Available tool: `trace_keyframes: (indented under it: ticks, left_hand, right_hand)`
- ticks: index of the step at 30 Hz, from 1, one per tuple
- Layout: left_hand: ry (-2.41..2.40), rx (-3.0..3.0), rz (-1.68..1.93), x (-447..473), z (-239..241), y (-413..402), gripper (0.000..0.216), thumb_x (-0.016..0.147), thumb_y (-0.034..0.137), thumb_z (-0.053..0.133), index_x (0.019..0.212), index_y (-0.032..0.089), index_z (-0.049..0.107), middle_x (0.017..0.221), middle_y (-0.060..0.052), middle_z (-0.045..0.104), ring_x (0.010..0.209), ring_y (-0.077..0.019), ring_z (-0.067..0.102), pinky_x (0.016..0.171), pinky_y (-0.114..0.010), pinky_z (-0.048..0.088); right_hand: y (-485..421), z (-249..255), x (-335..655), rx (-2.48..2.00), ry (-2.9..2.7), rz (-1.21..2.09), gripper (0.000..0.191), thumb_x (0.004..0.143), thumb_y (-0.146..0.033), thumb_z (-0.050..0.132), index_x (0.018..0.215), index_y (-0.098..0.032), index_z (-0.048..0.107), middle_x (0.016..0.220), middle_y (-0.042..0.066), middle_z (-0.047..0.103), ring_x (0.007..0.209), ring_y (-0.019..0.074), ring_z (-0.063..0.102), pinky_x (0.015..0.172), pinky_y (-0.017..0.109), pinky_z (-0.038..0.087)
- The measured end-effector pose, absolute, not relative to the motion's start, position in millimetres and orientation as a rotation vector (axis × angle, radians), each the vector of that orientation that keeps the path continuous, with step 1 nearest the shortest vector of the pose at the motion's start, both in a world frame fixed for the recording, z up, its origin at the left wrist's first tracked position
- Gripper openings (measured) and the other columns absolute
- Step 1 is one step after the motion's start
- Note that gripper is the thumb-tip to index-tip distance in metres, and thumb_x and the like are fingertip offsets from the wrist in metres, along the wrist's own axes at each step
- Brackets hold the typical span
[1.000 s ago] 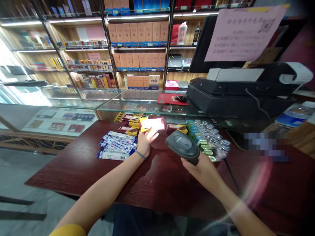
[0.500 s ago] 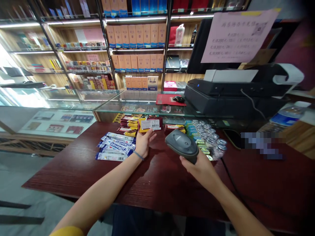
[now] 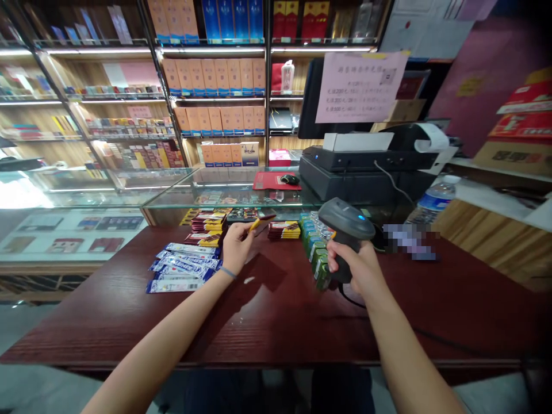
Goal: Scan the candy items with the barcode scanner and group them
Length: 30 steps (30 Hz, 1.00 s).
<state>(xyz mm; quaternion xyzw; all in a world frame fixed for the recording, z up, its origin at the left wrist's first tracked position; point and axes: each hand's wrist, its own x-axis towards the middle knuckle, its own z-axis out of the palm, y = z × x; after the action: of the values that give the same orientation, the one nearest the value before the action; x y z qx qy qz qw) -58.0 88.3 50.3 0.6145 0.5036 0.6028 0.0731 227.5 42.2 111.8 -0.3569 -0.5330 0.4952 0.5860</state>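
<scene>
My left hand (image 3: 237, 248) is closed on a chocolate bar (image 3: 262, 221) in a dark red and yellow wrapper, held nearly edge-on above the table. In my right hand (image 3: 356, 261) is a black barcode scanner (image 3: 346, 221), its handle gripped and a blue light lit on top. To the left of my left hand lies a stack of chocolate bars (image 3: 209, 224), with blue and white snack packs (image 3: 185, 267) in front of it. A smaller chocolate bar stack (image 3: 284, 230) sits between my hands. Rows of small green packs (image 3: 318, 256) stand beside the scanner, which partly hides clear jars.
Behind the dark red table (image 3: 259, 328) runs a glass display counter (image 3: 224, 185) with a mouse (image 3: 289, 179) on a red mat. A monitor with a pink notice (image 3: 360, 86), a black receipt printer (image 3: 366, 158) and a water bottle (image 3: 433, 201) stand to the right.
My left hand has turned the chocolate bar from its printed back showing to nearly edge-on. The scanner has swung rightward and its blue light now shows. The whole view has shifted.
</scene>
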Motion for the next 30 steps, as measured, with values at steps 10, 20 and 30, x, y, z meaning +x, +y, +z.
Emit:
trace_keyframes:
  ticks: [10, 20, 30]
  left_hand:
    - [1.633, 2.812, 1.156, -25.3, 37.1, 140.7, 0.035, 0.103, 0.023, 0.044, 0.124, 0.024, 0.072, 0.103, -0.012, 0.067, 0.099, -0.025, 0.057, 0.092, -0.04, 0.049]
    - [1.88, 2.814, 0.658, 15.1, 40.1, 169.2, 0.033, 0.103, 0.022, 0.045, 0.123, 0.023, 0.071, 0.11, -0.011, 0.065, 0.101, -0.0247, 0.056, 0.088, -0.036, 0.049]
    - [1.813, 2.789, 0.577, 16.6, 36.1, 165.1, 0.043, 0.103, 0.019, 0.042, 0.141, 0.031, 0.06, 0.12, -0.009, 0.066, 0.108, -0.0225, 0.058, 0.092, -0.033, 0.05]
  right_hand:
    - [43.3, 114.1, 237.0, -0.774, -1.145, 1.169, 0.023, 0.078, -0.03, 0.078, 0.068, -0.018, 0.061, 0.055, -0.004, 0.056, 0.041, 0.0088, 0.049, 0.043, 0.024, 0.042]
    - [47.8, 109.0, 238.8, -0.78, -1.146, 1.131, 0.025, 0.08, -0.032, 0.077, 0.067, -0.018, 0.062, 0.052, -0.004, 0.057, 0.04, 0.009, 0.049, 0.043, 0.023, 0.042]
    - [46.1, 107.2, 234.9, -0.777, -1.138, 1.094, 0.024, 0.079, -0.031, 0.078, 0.068, -0.018, 0.063, 0.051, -0.004, 0.057, 0.039, 0.0091, 0.049, 0.043, 0.023, 0.041]
